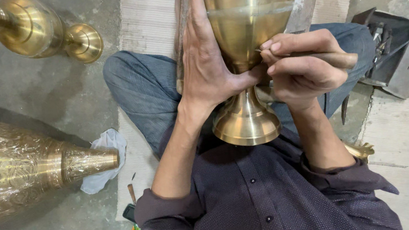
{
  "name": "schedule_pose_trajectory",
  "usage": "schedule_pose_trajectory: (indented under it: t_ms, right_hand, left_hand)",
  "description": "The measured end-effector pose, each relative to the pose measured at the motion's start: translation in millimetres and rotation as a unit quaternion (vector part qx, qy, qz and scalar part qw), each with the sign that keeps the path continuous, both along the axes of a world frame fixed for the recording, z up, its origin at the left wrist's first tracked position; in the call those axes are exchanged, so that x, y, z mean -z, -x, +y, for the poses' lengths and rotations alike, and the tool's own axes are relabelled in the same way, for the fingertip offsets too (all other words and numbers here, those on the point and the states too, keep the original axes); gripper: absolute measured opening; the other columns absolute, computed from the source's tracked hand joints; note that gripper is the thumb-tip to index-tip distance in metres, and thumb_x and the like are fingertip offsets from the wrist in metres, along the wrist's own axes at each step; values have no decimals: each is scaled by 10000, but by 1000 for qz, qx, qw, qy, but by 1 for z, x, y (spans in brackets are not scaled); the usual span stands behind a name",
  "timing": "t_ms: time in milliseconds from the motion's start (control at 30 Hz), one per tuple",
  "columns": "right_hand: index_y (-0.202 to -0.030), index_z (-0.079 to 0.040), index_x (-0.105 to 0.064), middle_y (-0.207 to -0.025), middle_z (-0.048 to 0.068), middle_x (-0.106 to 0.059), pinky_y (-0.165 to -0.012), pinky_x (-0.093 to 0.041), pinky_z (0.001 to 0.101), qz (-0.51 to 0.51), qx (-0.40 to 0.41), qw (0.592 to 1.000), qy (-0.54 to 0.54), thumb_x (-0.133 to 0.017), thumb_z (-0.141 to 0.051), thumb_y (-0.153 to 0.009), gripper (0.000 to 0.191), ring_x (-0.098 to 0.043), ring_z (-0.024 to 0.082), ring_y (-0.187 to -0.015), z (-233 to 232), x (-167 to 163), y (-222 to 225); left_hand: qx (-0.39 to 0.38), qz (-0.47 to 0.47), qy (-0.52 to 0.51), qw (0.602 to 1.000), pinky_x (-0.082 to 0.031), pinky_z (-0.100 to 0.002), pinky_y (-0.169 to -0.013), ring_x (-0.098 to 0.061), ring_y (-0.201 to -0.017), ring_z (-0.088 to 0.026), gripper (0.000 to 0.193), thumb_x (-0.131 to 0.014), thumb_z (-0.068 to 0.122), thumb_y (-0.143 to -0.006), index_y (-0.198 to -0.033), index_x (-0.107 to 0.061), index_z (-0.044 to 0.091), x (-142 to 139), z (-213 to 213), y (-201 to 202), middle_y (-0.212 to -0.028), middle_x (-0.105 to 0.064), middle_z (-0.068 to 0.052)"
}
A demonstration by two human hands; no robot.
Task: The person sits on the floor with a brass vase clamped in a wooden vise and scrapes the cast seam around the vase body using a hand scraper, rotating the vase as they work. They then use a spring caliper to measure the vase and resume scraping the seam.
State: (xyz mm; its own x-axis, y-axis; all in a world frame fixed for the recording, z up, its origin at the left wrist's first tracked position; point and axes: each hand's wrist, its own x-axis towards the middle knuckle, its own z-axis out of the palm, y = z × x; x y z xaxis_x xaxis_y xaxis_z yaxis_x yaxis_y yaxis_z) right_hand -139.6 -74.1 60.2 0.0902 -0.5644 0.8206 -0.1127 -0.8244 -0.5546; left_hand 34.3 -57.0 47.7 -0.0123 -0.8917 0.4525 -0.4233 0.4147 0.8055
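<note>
Seemingly early on, the brass vase (249, 38) lying across the lap looks mostly plain, left hand (207, 68) flat against it, right hand (301, 65) gripping an engraving tool (334, 57) at its neck.

Left hand (205, 74) steadies brass vase (250, 17) — right hand (302, 68) (fingers curled) grips engraving tool (334, 58).

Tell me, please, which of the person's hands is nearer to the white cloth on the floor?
Left. The left hand lies flat on the brass vase, toward the white cloth; the right hand, gripping a tool, is farther off.
</note>
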Motion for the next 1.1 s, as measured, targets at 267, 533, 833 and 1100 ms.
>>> schedule_pose_trajectory:
  t_ms: [267, 533, 833, 1100]
  right_hand:
    - [-749, 3, -694, -916, 139, -691, -722, -663, 321, 31, -5, 999, 42, -809, 212, -778, 240, -732, 218, -798, -4, 1, 5]
    - [-740, 28, -693, -926, 151, -687, -742, -682, 357, 17, -2, 999, 32, -799, 217, -792, 223, -730, 220, -811, -2, -4, 0]
    - [-990, -28, -667, -1020, 58, -639, -821, -623, 225, -83, 99, 948, -289, -762, 85, -965, 150, -714, 135, -914, 26, -30, 61]
    - [-1009, -132, -765, -878, 119, -777, -740, -596, 416, 498, 108, 674, -534, -745, -128, -844, 166, -759, 268, -764, 82, 37, 149]
  left_hand:
    - [-5, -2, 15, 1000, -392, -417, -1288, -420, -1480, -344, 1447, -1036, 471, -702, -1599, 24, 65, 2, -3, 2, -1606, -299, -204]
    - [-18, -19, 0, 1000, -385, -426, -1286, -429, -1478, -362, 1446, -1038, 453, -691, -1596, 19, 61, -1, 0, 2, -1581, -326, -223]
    - [-3, -24, -24, 999, -383, -480, -1302, -426, -1508, -422, 1472, -1022, 400, -655, -1628, 26, 48, -8, -4, -1, -1626, -310, -281]
    - [-15, -55, -51, 997, -367, -499, -1295, -392, -1513, -421, 1476, -1011, 444, -632, -1634, -1, 52, -14, -5, 0, -1604, -307, -278]
